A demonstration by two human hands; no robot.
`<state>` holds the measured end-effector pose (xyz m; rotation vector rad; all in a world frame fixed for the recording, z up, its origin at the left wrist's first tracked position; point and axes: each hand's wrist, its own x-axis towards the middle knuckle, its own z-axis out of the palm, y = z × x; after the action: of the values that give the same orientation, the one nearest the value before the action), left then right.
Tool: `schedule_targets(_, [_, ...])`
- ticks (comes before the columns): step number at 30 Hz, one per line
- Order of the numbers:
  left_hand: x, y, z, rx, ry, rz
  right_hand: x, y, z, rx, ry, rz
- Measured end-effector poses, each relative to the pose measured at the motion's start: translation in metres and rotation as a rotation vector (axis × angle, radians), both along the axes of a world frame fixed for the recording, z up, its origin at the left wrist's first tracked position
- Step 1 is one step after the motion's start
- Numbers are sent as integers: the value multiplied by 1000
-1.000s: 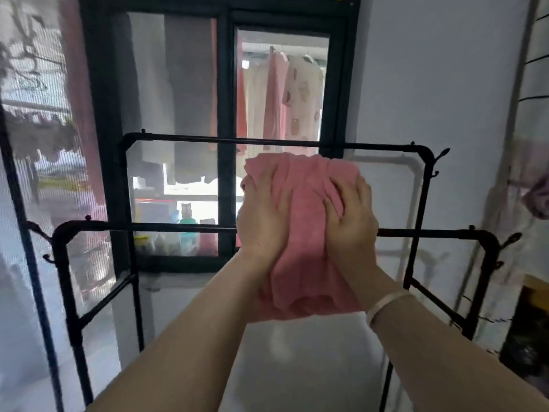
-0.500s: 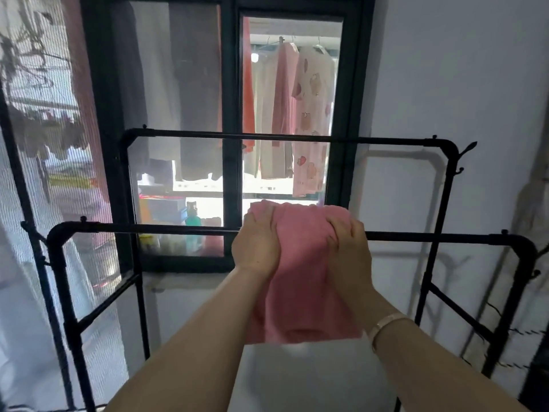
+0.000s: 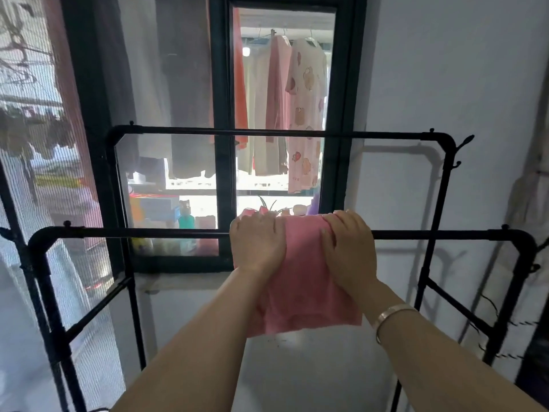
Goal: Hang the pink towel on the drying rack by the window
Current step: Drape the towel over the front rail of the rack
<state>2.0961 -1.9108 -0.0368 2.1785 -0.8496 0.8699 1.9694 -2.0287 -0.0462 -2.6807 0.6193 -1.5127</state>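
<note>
Head camera view: both hands form the grip on the pink towel (image 3: pixel 300 281), the left hand (image 3: pixel 258 244) and right hand (image 3: pixel 348 248) side by side, fingers curled over its bunched top fold and pressing it onto the near bar of the drying rack (image 3: pixel 142 232). Soft, matte cloth hangs limp straight below the grip, between the forearms; the thin black metal bar runs level left and right of it, each hand equally near. Beyond the grip stand a higher bar and the dark-framed window (image 3: pixel 224 99).

Both forearms bare, no sleeves; thin pale bangle (image 3: pixel 391 318) round right wrist.
</note>
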Motion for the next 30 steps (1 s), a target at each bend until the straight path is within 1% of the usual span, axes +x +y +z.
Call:
schedule_targets(4, [1, 7, -5, 54, -29, -18, 6, 0, -5, -33, 17, -24])
schedule_targets(9, [-2, 8, -9, 70, 28, 7, 3, -1, -6, -73, 68, -41])
schedule_targets(12, [-9, 7, -24, 85, 81, 7, -6, -2, -4, -78, 119, -39])
schedule_targets(15, [-18, 8, -43, 29, 158, 2, -13, 1, -3, 18, 229, -85])
schedule_targets(17, [-25, 10, -52, 9, 180, 10, -16, 7, -10, 103, 261, -110])
schedule_targets(19, [-32, 11, -60, 13, 205, 21, -22, 14, -21, 152, 253, -95])
schedule_targets(21, [-40, 12, -68, 16, 233, 21, -27, 22, -33, 160, 241, -87])
schedule_targets(26, [-63, 17, -95, 17, 312, -15, -36, 36, -53, 237, 194, -91])
schedule_targets(28, [-71, 20, -102, -25, 393, -36, -42, 40, -61, 281, 188, -57])
schedule_targets(30, [-76, 23, -103, -177, 573, -74, -48, 44, -66, 349, 169, -35])
